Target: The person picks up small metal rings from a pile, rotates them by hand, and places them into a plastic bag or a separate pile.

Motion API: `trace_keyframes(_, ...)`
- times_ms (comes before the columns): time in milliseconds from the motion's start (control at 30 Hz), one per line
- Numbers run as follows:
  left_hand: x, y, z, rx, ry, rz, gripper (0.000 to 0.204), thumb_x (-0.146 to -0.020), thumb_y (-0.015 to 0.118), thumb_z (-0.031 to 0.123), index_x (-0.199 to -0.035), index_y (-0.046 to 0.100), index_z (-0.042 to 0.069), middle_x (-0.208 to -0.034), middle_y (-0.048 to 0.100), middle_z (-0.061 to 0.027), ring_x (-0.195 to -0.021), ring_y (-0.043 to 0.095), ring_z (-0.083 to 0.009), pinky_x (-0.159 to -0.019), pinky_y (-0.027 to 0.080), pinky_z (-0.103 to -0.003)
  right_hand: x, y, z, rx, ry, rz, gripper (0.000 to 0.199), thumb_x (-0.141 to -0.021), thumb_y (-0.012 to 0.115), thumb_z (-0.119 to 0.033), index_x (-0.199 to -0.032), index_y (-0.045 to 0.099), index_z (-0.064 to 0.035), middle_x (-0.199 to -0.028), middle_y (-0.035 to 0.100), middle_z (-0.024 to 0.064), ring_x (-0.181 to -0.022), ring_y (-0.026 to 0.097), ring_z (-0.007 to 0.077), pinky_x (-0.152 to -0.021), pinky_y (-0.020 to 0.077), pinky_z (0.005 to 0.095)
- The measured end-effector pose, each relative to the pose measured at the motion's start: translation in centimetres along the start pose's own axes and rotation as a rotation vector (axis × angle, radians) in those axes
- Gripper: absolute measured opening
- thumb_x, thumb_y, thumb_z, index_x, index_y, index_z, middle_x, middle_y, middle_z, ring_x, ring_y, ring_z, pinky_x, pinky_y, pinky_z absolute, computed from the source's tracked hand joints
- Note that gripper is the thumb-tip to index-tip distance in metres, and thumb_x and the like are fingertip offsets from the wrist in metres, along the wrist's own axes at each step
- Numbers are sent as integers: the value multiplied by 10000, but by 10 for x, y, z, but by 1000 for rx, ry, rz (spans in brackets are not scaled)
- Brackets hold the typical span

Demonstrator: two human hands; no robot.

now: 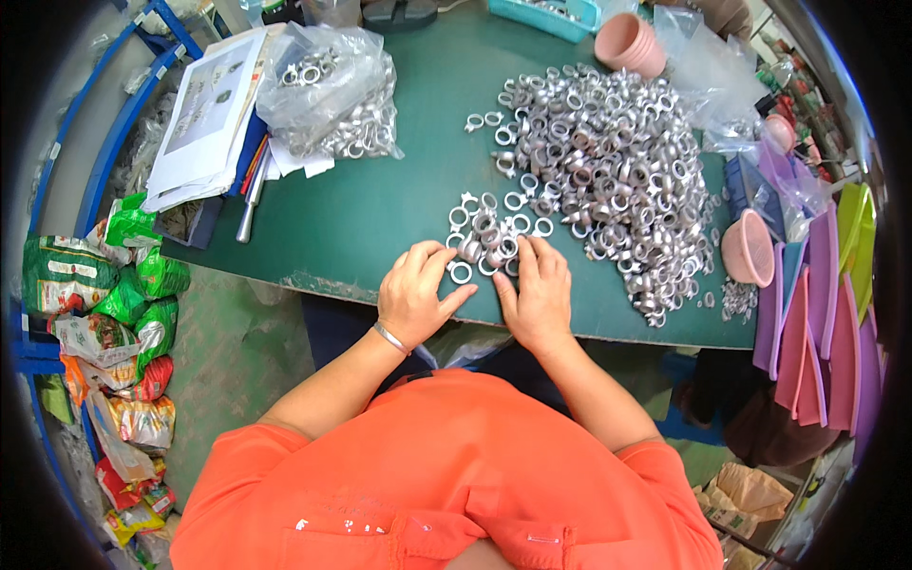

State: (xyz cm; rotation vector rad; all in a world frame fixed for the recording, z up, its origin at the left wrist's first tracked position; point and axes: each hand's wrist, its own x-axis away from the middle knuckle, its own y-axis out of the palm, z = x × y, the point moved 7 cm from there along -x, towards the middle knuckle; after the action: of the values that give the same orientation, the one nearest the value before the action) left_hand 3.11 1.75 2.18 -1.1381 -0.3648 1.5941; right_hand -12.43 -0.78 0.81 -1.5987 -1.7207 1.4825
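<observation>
At the near edge of the green table, a small group of silvery metal rings [486, 228], some with little side lugs, lies between my two hands. On its left side, my left hand [410, 287] rests with fingers stretched toward the rings and thumb spread. My right hand [540, 296] is at the near right of the group, fingers extended and thumb apart, its fingertips by the rings. Neither hand visibly holds anything. A much larger heap of the same metal rings [608, 161] spreads to the right and partly joins the small group.
A clear plastic bag of rings [332, 90] stands at the far left beside stacked papers [209, 114]. Pink stacked cups [631, 46] and a light-blue basket [546, 17] sit at the back. A pink basket [748, 249] and purple and pink bins [826, 332] stand at the right.
</observation>
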Motion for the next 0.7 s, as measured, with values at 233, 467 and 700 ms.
trace_keyframes(233,3,-1,-1,1,-17,37,408,-647,760,255,-972,603,64,-974,563,-75,-852,581,-270,-718,484,-353,0,0,0,19,-11,0,550,-783,640,-247,-1218,440,24,-1204,458,168,-1111,427,333,-933,339,430)
trace_keyframes(467,2,1,1,-18,0,29,378,-672,740,242,-974,603,61,-972,562,-78,-859,578,-269,-725,483,-353,2,-1,2,21,-6,18,527,-801,627,-243,-1218,436,17,-1205,460,180,-1110,427,346,-926,340,432)
trace_keyframes(700,5,0,-5,-4,-2,16,369,-681,732,229,-979,599,58,-971,558,-83,-863,574,-267,-726,481,-351,4,-4,4,-132,16,113,518,-797,646,-208,-1219,428,0,-1172,495,163,-1079,460,328,-914,342,421)
